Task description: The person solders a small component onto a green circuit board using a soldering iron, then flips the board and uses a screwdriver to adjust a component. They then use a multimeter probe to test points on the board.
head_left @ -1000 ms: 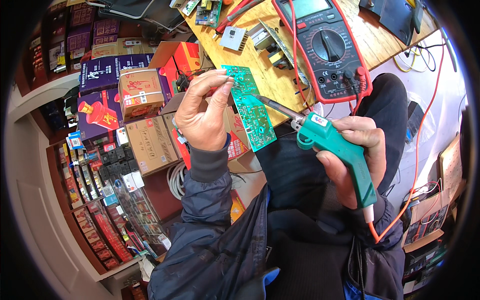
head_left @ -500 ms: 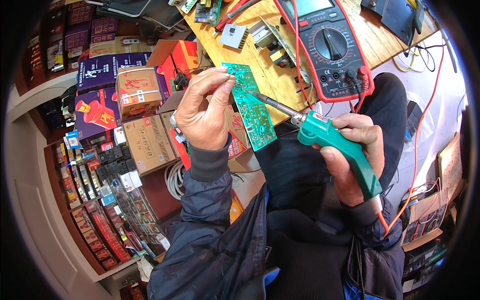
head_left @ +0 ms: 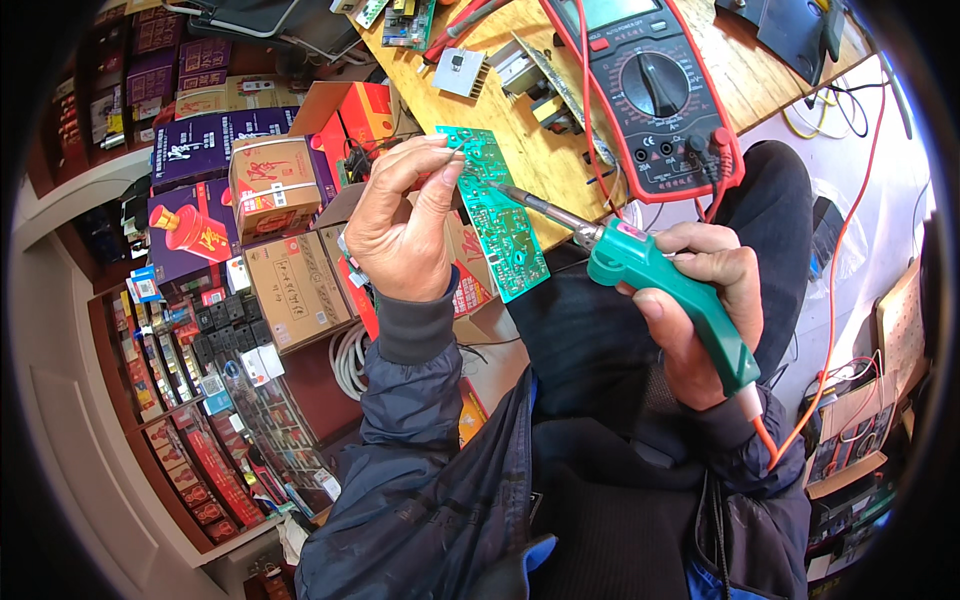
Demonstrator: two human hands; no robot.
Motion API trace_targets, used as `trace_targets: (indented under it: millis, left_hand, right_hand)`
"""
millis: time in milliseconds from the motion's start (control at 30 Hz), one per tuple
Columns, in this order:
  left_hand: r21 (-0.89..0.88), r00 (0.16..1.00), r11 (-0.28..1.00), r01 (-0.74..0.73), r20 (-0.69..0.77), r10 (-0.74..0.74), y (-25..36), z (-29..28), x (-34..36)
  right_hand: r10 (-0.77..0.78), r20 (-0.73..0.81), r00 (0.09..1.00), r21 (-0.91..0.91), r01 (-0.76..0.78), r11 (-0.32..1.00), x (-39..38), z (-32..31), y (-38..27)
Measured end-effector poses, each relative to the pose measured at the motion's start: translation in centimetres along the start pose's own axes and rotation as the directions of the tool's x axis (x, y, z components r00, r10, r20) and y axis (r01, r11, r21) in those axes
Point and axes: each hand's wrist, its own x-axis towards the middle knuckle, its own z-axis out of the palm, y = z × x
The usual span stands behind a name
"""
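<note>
Heat from the iron point(head_left: 625, 255), I judge, could scorch the board point(head_left: 500, 222) if its tip lingers; a slip could burn the left hand point(head_left: 410, 225), thumb and forefinger closed at the board's upper left edge, by the table's point(head_left: 530, 160) near edge. The right hand's point(head_left: 685, 350) fingers wrap the iron.

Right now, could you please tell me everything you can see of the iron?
The iron has a green, plastic-looking handle, a slim metal barrel and a pale sleeve where the orange cord enters. The right hand grips the handle. The iron slants up and left, its tip at the board; whether they touch is unclear.
</note>
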Motion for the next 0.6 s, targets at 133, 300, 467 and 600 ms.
trace_targets:
  millis: [133,300,467,600]
  left_hand:
    - [-0.018,1.0,1.0,0.01,-0.003,-0.01,0.09,0.01,-0.02]
    - [-0.105,0.997,0.993,0.048,-0.047,-0.053,0.0,0.08,-0.09]
    - [-0.14,0.996,0.988,0.06,-0.063,-0.07,-0.12,-0.17,0.08]
    - [-0.171,0.994,0.983,0.074,-0.07,-0.087,-0.02,-0.27,0.05]
  right_hand:
    - [0.0,0.0,1.0,-0.014,0.0,1.0,-0.02,-0.04,-0.06]
    - [-0.001,-0.01,1.0,-0.009,0.001,1.0,-0.1,-0.07,-0.25]
    - [-0.016,-0.01,1.0,-0.038,0.016,0.999,-0.1,-0.24,-0.4]
    - [-0.032,-0.025,0.999,-0.013,0.031,0.999,-0.2,-0.29,-0.43]
